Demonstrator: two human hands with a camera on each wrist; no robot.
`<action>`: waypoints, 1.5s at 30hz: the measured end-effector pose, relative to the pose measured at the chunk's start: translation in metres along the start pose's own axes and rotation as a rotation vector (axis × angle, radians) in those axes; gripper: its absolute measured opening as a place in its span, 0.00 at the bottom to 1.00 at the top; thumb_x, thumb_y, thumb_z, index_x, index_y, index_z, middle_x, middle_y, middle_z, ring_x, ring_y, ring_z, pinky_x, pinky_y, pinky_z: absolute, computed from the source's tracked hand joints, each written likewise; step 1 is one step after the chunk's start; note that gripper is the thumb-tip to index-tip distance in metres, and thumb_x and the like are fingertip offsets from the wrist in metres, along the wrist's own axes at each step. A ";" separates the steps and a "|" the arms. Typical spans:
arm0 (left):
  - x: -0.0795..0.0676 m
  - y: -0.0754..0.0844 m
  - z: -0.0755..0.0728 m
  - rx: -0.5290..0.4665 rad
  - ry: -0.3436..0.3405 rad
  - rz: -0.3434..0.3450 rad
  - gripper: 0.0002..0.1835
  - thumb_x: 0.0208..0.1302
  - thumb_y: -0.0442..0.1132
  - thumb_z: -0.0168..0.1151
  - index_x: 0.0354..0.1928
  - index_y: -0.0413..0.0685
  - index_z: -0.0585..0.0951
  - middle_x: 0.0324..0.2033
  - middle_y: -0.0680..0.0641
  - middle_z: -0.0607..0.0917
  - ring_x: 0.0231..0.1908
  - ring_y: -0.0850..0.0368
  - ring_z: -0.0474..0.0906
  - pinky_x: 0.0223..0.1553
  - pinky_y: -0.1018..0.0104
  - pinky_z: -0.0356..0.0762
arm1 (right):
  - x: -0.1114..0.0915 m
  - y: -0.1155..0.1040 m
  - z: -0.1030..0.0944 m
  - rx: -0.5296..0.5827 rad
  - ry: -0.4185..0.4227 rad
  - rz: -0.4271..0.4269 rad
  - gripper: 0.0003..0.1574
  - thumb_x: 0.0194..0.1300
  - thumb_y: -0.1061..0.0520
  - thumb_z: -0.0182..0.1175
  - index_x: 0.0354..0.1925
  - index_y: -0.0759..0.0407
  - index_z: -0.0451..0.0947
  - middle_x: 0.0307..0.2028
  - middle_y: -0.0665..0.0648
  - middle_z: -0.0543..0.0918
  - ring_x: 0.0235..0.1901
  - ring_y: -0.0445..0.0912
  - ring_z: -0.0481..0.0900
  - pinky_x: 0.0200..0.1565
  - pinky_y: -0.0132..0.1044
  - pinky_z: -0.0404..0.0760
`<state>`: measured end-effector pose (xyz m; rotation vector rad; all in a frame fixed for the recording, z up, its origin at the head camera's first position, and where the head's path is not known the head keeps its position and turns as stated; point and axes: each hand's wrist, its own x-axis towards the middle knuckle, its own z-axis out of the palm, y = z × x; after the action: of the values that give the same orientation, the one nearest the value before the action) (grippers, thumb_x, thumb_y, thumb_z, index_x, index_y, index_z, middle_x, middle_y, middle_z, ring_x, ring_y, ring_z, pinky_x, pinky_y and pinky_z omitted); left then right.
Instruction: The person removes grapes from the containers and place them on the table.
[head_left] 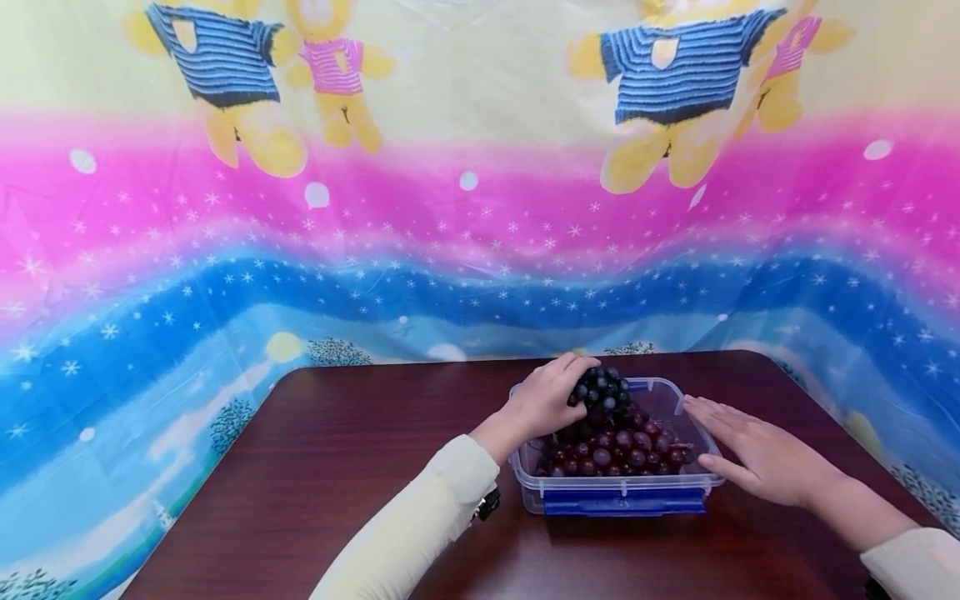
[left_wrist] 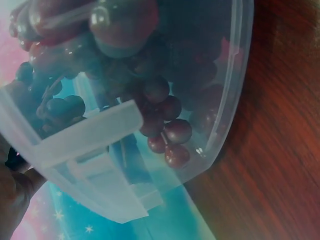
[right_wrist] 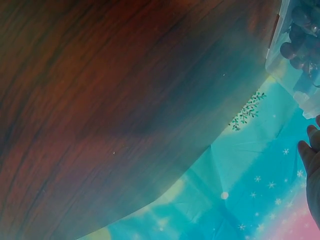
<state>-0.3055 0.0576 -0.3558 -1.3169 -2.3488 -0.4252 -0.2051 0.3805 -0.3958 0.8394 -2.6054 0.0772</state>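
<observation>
A clear plastic box (head_left: 624, 482) with a blue front latch stands on the table, holding red grapes (head_left: 622, 450). Over its back left part, my left hand (head_left: 547, 395) grips a bunch of dark grapes (head_left: 602, 390), fingers above and thumb below. My right hand (head_left: 765, 454) is at the box's right rim with straight fingers; whether they touch the rim I cannot tell. Through the box wall in the left wrist view, red grapes (left_wrist: 167, 112) show close up. In the right wrist view, fingertips of the right hand (right_wrist: 314, 165) appear beside the box corner.
The dark red-brown table (head_left: 360, 467) has rounded far corners. Behind it hangs a cloth backdrop (head_left: 465, 217) in pink and blue with snowflakes and bears. The box stands right of the table's middle.
</observation>
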 end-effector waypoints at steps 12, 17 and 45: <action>0.001 0.001 -0.013 0.019 0.065 0.044 0.33 0.60 0.39 0.68 0.67 0.48 0.68 0.55 0.49 0.76 0.52 0.58 0.76 0.53 0.70 0.74 | 0.000 0.002 0.000 -0.011 -0.007 0.005 0.44 0.66 0.46 0.62 0.73 0.60 0.58 0.68 0.62 0.65 0.68 0.50 0.61 0.64 0.18 0.36; 0.000 0.000 -0.018 0.028 0.121 0.084 0.32 0.58 0.37 0.68 0.65 0.45 0.70 0.54 0.48 0.76 0.53 0.56 0.76 0.54 0.68 0.74 | 0.001 0.002 0.000 -0.019 -0.003 -0.003 0.44 0.65 0.46 0.63 0.72 0.61 0.60 0.66 0.64 0.68 0.65 0.54 0.66 0.64 0.18 0.37; -0.004 -0.002 -0.039 0.302 0.317 0.299 0.27 0.59 0.35 0.65 0.62 0.45 0.73 0.54 0.41 0.79 0.54 0.51 0.76 0.61 0.53 0.67 | 0.000 -0.001 -0.002 -0.009 0.002 -0.004 0.45 0.65 0.46 0.63 0.74 0.57 0.57 0.68 0.62 0.66 0.70 0.37 0.51 0.63 0.17 0.35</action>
<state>-0.2971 0.0359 -0.3239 -1.3158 -1.8374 -0.1623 -0.2040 0.3797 -0.3944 0.8409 -2.6005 0.0647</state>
